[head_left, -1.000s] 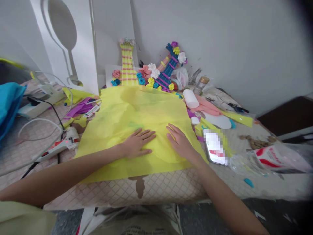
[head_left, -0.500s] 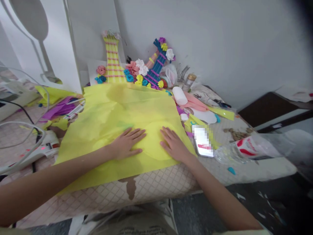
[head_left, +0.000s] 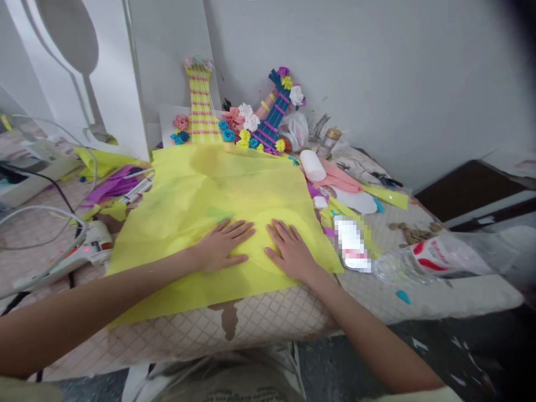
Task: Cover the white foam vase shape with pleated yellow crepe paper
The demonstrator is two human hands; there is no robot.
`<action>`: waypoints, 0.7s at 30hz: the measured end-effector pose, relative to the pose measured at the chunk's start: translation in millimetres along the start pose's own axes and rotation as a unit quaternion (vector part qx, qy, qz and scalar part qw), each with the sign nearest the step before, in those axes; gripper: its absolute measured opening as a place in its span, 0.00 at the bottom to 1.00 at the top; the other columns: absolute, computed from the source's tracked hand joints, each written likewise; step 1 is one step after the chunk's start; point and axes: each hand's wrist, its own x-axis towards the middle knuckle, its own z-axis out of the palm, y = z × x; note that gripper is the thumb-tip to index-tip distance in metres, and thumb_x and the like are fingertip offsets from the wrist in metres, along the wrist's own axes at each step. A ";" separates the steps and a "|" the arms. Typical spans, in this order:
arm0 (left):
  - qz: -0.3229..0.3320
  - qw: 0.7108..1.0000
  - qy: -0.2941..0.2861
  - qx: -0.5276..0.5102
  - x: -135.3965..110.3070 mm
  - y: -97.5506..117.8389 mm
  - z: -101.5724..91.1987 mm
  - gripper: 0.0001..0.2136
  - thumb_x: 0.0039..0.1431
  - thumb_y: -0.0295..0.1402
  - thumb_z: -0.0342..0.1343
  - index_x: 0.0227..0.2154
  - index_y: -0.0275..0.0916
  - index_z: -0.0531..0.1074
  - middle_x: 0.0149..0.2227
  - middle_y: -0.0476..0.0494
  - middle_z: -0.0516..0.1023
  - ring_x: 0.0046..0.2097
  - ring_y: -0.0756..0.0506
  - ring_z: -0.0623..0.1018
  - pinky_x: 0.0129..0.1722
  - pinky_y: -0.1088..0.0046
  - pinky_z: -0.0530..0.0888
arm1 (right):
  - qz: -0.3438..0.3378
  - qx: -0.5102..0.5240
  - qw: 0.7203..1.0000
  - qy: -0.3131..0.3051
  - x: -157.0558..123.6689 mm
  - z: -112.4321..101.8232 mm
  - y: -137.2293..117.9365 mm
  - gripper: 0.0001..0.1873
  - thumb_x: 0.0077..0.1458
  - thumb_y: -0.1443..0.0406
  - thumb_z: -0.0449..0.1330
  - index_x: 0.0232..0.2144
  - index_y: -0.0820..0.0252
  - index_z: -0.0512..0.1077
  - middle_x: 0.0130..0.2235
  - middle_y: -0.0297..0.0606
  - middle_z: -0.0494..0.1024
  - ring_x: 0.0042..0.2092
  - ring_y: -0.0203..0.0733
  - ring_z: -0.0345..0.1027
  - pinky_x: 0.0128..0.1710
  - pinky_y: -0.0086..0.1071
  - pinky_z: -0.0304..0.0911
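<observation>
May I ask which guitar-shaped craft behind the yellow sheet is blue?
The purple-banded guitar, farthest right beyond the yellow sheet; the straighter guitar is yellow, and the half-hidden guitar pink.

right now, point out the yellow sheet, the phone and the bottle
Yellow sheet [head_left: 256,188]: head view, bare upper middle
Phone [head_left: 352,244]: head view, middle of the screen
Bottle [head_left: 431,255]: head view, red and white label

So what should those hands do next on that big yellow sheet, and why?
Perhaps slide the left hand gently outward across the thin yellow sheet: wrinkles show beyond that hand, while the right hand rests flat over a rounded, brighter patch.
</observation>
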 end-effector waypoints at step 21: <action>0.000 1.000 0.009 0.000 -0.9 -1.7 1.7 0.30 0.59 0.52 0.33 0.61 0.45 0.40 0.64 0.49 0.43 0.64 0.45 0.46 0.60 0.63 0.39 | 0.051 -0.013 0.999 -0.004 -9.3 2.6 59.3 0.31 0.60 0.53 0.35 0.60 0.64 0.49 0.63 0.44 0.45 0.63 0.46 0.37 0.60 0.45 0.40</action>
